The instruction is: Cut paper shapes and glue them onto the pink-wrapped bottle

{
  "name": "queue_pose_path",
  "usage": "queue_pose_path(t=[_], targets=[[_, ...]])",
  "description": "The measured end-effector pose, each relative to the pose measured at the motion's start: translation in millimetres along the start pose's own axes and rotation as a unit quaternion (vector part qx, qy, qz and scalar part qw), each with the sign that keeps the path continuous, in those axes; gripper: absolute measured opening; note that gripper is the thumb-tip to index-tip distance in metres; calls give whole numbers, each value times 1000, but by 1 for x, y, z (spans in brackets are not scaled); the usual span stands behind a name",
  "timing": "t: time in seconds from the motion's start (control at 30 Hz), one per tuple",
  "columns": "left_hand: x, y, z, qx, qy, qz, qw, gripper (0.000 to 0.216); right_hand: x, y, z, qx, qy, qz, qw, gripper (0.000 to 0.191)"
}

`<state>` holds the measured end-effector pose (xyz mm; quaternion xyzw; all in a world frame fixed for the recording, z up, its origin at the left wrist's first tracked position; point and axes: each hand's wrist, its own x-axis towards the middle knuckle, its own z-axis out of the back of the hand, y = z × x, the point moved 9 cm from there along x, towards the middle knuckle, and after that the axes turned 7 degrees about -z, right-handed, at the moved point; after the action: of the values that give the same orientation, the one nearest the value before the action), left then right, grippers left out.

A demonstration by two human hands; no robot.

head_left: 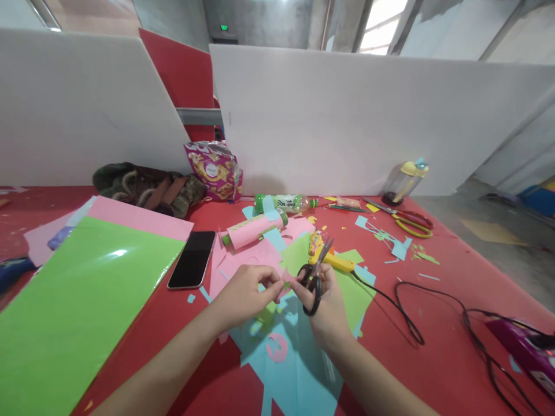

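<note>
Between the fingertips of my left hand (251,289) and my right hand (325,312) is a small pink paper piece (287,277), pinched from both sides. Hooked in my right hand are black-handled scissors (315,283), their blades pointing up and away from me. Below lie overlapping sheets of blue paper (299,358) and green paper (359,294). A pink paper disc with a star-shaped cutout (276,348) rests on the blue. Just beyond my right hand is a yellow glue gun (338,262), its black cord running right.
A phone (192,260) and glossy green sheets (87,289) lie left. Behind are a pink-wrapped bottle (251,231), a green-labelled bottle (281,203) and a snack bag (214,170). Larger scissors (411,222), a yellow-lidded bottle (405,182) and a purple box (520,352) stand right.
</note>
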<state>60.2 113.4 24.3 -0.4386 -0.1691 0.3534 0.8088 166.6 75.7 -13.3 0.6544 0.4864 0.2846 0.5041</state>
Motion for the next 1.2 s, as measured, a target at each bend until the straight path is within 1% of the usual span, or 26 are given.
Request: queue_pose_path(t=[0.13,0.33,0.47,0.6,0.7,0.8,0.87,0.93,1.07,1.2], targets=[[1,0,0,18,7,-7,1000,22,0,-2,-1,5,1,-9,1000,39],[1,1,-3,36,20,-15,999,22,-1,-2,-4,-15,9,-14,1000,41],[1,0,-1,12,1,-22,1000,21,0,-2,-1,-5,1,-7,1000,40],[3,6,2,-24,-19,-11,999,19,1,-3,4,3,-17,4,1000,36],[4,9,-7,-70,9,-7,997,17,2,-2,6,-7,-32,15,999,34],[4,5,-14,-80,26,-30,996,18,1,-2,6,0,-37,16,999,35],[4,3,-16,-61,13,-35,997,20,1,-3,6,8,-39,13,999,36],[4,4,-18,-54,-1,-23,998,22,1,-3,7,14,-38,10,999,36],[4,8,-20,-84,-32,-1,996,27,0,-3,8,12,-39,13,999,36],[4,10,-19,-102,-54,3,993,24,-1,-2,8,14,-42,16,999,35]])
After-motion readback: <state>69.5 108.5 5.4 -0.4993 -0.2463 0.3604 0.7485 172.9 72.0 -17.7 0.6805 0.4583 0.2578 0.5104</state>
